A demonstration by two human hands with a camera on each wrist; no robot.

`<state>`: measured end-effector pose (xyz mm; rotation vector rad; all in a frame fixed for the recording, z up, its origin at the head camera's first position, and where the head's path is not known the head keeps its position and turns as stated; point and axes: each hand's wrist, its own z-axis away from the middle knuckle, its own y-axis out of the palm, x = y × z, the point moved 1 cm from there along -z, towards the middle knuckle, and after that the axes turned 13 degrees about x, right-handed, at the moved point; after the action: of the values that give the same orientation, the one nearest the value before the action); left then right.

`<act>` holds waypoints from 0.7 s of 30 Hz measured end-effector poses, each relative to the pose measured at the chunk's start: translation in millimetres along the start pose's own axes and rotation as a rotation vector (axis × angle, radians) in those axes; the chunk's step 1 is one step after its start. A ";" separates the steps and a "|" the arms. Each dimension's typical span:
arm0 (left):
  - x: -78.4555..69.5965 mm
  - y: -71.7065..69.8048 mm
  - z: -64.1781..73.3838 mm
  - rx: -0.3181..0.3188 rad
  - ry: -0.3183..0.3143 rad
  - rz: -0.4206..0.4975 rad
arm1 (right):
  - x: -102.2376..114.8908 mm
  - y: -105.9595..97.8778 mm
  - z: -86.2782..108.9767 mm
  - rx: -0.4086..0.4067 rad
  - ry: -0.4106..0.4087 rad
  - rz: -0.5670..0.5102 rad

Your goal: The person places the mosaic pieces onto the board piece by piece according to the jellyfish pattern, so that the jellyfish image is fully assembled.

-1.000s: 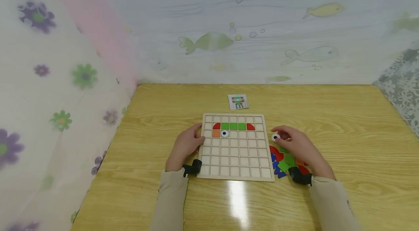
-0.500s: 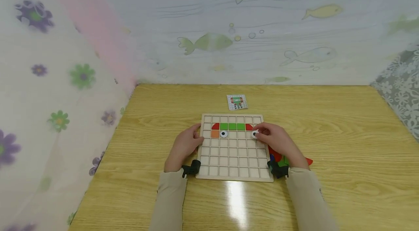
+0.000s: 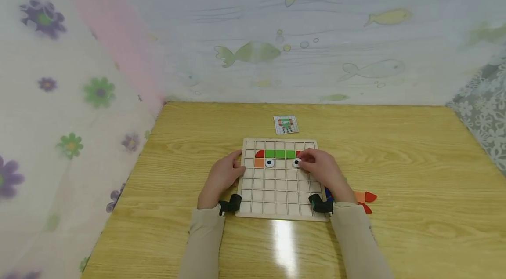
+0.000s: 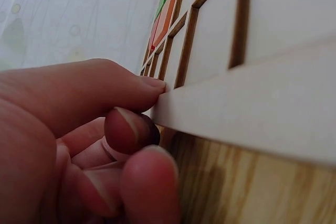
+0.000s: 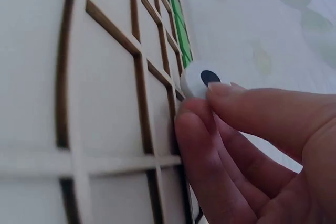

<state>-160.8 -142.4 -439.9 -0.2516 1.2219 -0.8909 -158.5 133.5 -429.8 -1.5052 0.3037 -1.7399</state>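
Observation:
A wooden grid board (image 3: 270, 195) lies on the table. My left hand (image 3: 225, 175) grips its left edge, thumb (image 4: 134, 90) on the top face and fingers curled at the side. Between thumb and fingers, my right hand (image 3: 322, 169) pinches a round white eye piece (image 5: 194, 80) with a black dot, close over the second row of filled cells. In that row sit an orange square (image 3: 258, 163) and another eye piece (image 3: 269, 163). Above them, a red curved piece (image 3: 259, 154) and green squares (image 3: 280, 154) fill cells; the right hand partly hides a second red piece.
Behind the board lies a small printed card (image 3: 286, 125) with a coloured figure on a grid. Loose red, orange and blue pieces (image 3: 370, 197) lie right of the board, partly hidden by the right forearm. Patterned walls stand behind and left of the table (image 3: 197, 125).
From beside the loose pieces, my right hand has moved left over the board, carrying the eye piece inward past the right red piece's column. The left hand keeps its grip on the board edge.

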 end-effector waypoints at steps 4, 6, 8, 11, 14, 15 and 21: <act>-0.4 1.1 -0.6 0.003 0.006 -0.007 | 2.6 4.6 -2.4 -0.028 -0.011 0.038; -0.3 1.0 -0.7 0.003 0.009 -0.008 | 4.5 7.0 -4.0 -0.032 -0.007 0.058; 0.1 0.7 -0.8 0.003 0.012 -0.009 | 6.5 9.4 -5.1 -0.032 -0.003 0.081; 0.7 -0.1 -0.7 0.007 0.011 -0.013 | 9.9 11.9 -5.1 -0.038 0.009 0.103; 1.5 -0.8 -0.5 0.014 0.009 -0.018 | 12.0 13.4 -4.1 -0.054 -0.005 0.125; 1.7 -1.0 -0.6 0.016 0.005 -0.016 | 12.8 13.6 -3.6 -0.060 -0.013 0.137; 0.7 -1.7 -1.0 0.022 0.013 -0.006 | 15.8 13.5 -2.6 -0.060 -0.073 0.191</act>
<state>-162.5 -143.8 -439.8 -0.2322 1.2234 -0.9122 -154.9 112.9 -427.8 -1.5265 0.4503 -1.5340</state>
